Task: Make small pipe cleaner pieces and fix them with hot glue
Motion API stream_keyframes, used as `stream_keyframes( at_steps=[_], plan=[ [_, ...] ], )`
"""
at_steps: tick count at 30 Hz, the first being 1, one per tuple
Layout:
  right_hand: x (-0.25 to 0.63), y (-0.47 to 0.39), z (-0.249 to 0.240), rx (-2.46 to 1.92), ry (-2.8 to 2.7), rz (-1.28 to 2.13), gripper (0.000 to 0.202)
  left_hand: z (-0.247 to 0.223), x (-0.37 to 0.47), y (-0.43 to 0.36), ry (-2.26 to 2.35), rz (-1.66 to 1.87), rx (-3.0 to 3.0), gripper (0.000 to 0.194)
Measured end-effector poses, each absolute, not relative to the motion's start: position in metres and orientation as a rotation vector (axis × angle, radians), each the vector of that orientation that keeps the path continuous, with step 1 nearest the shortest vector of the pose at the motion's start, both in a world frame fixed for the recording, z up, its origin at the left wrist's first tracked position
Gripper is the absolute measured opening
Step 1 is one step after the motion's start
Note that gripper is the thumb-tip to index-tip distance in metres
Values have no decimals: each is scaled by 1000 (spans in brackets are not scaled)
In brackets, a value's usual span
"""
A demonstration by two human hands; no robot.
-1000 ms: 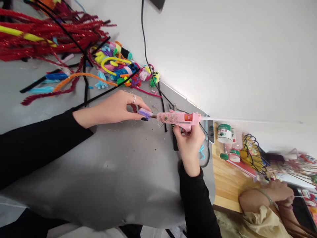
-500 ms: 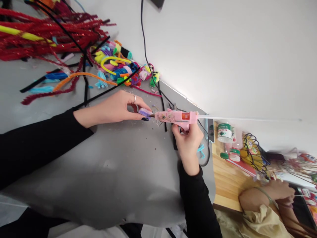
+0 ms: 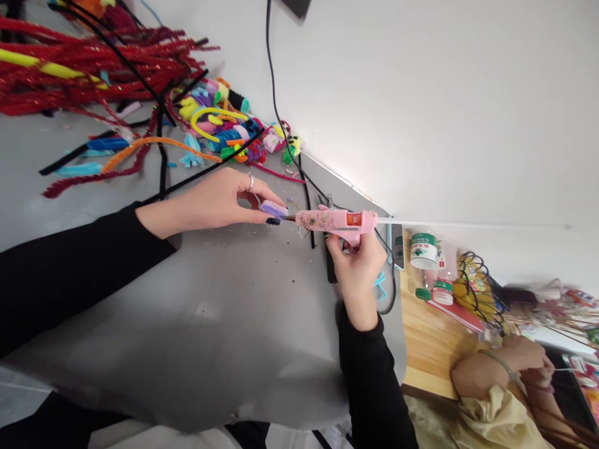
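Between its thumb and fingers, my left hand (image 3: 215, 199) pinches a small fuzzy purple piece (image 3: 274, 209). My right hand (image 3: 358, 268) is wrapped round the handle of a pink glue gun (image 3: 327, 220), which lies level with its nozzle pointing left. The dark nozzle tip is at the right end of the purple piece; whether they touch is hard to tell. A long clear glue stick (image 3: 421, 222) sticks out of the gun's back end.
Red pipe cleaners (image 3: 93, 62) and small colourful pieces (image 3: 224, 125) lie at upper left. A black cable (image 3: 276, 93) runs past the gun. Right are a phone (image 3: 397, 246), bottles (image 3: 423, 268) and another person's arms (image 3: 496, 368).
The glue gun and my right hand have shifted slightly right. My left hand has moved a little left and up, with the purple piece still pinched. The other person's hands have shifted slightly.
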State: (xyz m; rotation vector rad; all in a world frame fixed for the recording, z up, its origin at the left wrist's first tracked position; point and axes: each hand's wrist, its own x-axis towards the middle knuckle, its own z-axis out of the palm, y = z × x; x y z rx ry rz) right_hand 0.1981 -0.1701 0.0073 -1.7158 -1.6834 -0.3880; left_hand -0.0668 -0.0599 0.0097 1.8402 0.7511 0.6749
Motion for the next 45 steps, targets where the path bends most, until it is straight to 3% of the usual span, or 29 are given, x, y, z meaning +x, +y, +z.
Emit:
stream_keyframes(
  at_steps=[30,45],
  plan=[
    [200,-170,5,-1706,-1697,-457,13,5,-68,-56,708,592,1668,45],
    [202,-169,6,-1420,-1805,-655,8,7,-66,-59,744,630,1543,44]
  ],
)
